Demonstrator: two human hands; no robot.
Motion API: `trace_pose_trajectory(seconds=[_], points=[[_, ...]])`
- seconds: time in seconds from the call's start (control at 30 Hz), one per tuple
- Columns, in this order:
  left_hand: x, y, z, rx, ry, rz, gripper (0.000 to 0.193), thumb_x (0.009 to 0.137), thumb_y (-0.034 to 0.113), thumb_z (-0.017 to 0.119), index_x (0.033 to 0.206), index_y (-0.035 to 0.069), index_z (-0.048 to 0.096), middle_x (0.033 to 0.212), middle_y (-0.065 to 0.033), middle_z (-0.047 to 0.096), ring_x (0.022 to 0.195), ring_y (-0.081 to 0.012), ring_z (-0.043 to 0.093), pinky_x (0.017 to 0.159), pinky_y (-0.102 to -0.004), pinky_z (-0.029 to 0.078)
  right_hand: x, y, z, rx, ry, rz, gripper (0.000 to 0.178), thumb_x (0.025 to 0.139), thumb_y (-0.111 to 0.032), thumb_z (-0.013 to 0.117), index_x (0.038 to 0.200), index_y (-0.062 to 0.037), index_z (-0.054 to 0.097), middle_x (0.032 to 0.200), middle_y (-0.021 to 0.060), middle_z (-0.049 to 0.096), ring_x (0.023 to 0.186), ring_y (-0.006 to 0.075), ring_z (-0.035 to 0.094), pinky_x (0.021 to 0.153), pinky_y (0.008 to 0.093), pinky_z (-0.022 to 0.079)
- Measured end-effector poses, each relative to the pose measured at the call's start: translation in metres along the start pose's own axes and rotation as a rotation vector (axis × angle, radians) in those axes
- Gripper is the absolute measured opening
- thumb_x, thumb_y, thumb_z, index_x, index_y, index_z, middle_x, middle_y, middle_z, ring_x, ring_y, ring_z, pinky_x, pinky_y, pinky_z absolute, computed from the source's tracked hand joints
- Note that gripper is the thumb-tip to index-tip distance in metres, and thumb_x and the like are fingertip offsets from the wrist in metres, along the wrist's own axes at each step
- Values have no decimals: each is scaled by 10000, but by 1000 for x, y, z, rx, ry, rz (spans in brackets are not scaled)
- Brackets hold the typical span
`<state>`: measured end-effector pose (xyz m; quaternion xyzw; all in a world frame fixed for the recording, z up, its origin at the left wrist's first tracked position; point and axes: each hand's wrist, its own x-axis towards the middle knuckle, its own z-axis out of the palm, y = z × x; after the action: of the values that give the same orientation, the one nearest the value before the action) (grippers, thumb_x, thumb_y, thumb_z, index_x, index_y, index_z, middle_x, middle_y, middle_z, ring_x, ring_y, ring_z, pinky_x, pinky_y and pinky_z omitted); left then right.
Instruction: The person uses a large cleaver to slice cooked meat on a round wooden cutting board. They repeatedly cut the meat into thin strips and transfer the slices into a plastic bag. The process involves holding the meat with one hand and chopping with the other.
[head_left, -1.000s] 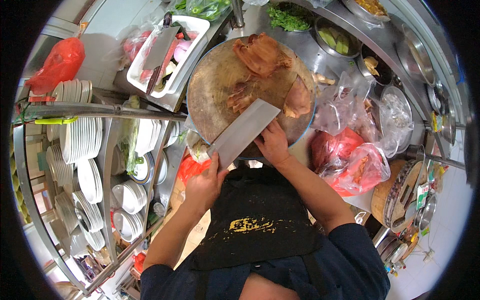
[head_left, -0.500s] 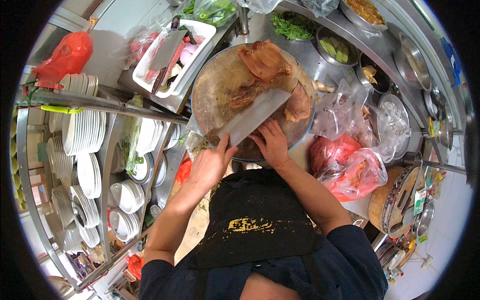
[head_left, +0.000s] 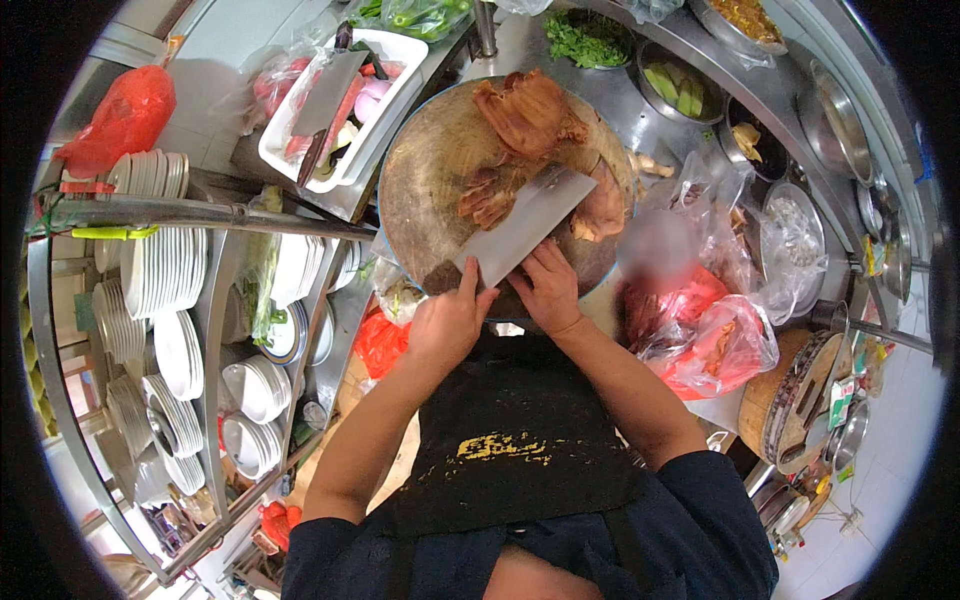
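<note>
A broad cleaver (head_left: 530, 222) lies slantwise over the round wooden chopping block (head_left: 415, 170), its blade pointing to the far right. My left hand (head_left: 450, 315) is closed at its near end, where the handle is hidden in the grip. Close against the blade's near side, my right hand (head_left: 550, 285) has its fingers bent down and together; whatever they press on is hidden. Sliced brown meat (head_left: 488, 198) sits left of the blade. A large piece of reddish-brown cooked meat (head_left: 530, 112) rests at the block's far side, and another piece (head_left: 602, 205) lies at its right.
A white tub (head_left: 400, 75) with a second cleaver (head_left: 330, 95) across it stands far left. Racks of stacked white plates (head_left: 165, 265) fill the left side. Right of the block are red and clear plastic bags (head_left: 715, 340), and bowls of greens (head_left: 588, 45) and cut vegetables (head_left: 675, 90).
The cleaver has shifted slightly to the right, its blurred blade now sharp. My left hand has moved a little right and nearer with it; the right hand stays nearly in place.
</note>
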<state>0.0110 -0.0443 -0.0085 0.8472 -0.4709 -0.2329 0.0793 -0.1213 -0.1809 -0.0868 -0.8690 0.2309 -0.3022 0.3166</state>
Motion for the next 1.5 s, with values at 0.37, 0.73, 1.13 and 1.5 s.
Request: trace_pose_trajectory(seconds=[0.37, 0.73, 1.13, 1.5], points=[[-77, -26, -48, 38, -67, 96, 561, 1033, 357, 612, 1471, 31, 483, 827, -256, 718, 686, -430, 714, 610, -529, 565, -13, 14, 7, -67, -26, 5, 409, 730, -92, 814, 1126, -36, 726, 1248, 180, 664, 1237, 429, 590, 1054, 479, 516], [-1, 4, -19, 27, -123, -36, 570, 1049, 362, 580, 1501, 36, 461, 823, -278, 714, 746, -475, 708, 664, -546, 567, 4, -2, -3, -5, 4, 21, 348, 777, -115, 806, 1111, -48, 732, 1229, 143, 672, 1234, 396, 596, 1019, 465, 526], [-84, -36, -43, 66, 47, 171, 567, 1014, 402, 641, 1433, 43, 513, 716, -164, 710, 590, -390, 695, 536, -495, 550, -8, 12, 5, -63, -19, -4, 470, 730, -130, 836, 1184, -58, 733, 1312, 165, 661, 1307, 426, 568, 1105, 467, 498], [-5, -14, -14, -96, 48, 143, 534, 1058, 395, 567, 1427, 13, 515, 779, -244, 712, 645, -438, 698, 568, -525, 544, 4, 2, 0, -29, 47, -23, 380, 744, -94, 826, 1105, -32, 726, 1192, 153, 682, 1191, 405, 609, 984, 467, 536]])
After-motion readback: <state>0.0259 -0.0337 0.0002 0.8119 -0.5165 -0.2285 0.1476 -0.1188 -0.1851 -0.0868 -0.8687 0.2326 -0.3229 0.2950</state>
